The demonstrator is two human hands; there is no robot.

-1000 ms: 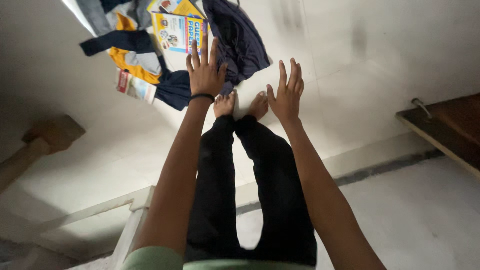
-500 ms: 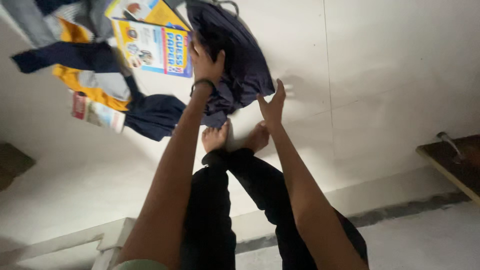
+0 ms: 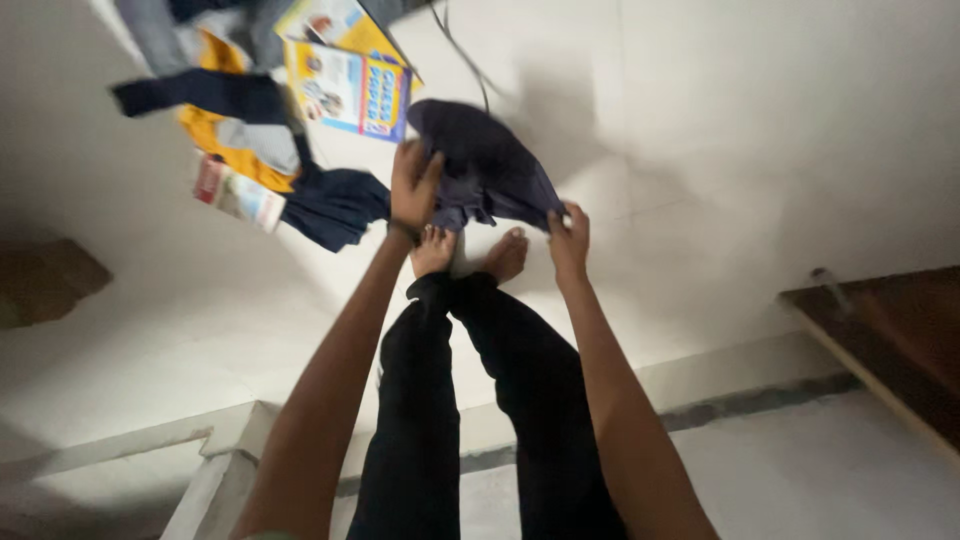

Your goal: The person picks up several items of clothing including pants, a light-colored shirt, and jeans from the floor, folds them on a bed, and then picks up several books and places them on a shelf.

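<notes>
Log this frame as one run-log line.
left hand: grips dark cloth | right hand: grips cloth's other edge | cloth: lifted off floor | nearby: booklets, clothes pile

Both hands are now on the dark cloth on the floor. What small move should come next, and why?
Probably lift the dark cloth straight up a little. The left hand grips its near left edge and the right hand its near right corner, yet it is bunched on the floor just beyond the bare feet. Raising it should let it hang open, clear of the booklet.
</notes>
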